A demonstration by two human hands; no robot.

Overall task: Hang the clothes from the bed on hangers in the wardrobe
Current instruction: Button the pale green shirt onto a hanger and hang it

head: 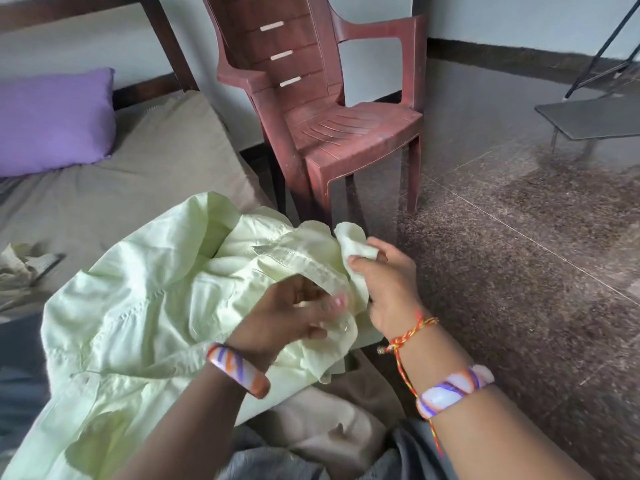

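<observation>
I see the pale green shirt (145,306) lying crumpled on the edge of the bed (149,174), and its right part is lifted between both hands. The right hand (388,289) pinches a small fold of the shirt between thumb and fingers, just at the bed's edge above the floor (519,237). The left hand (291,317) is curled into the cloth right beside it, gripping a bunched part near a stitched band; this hand is a little blurred. The shirt is thin, wrinkled, with visible seams, and it spreads toward the lower left over the grey-brown sheet. Both wrists carry striped bangles (239,370), the right one also a red-yellow thread. Behind stand stacked maroon plastic chairs (311,109), and a purple pillow (55,119) lies at the bed's head.
</observation>
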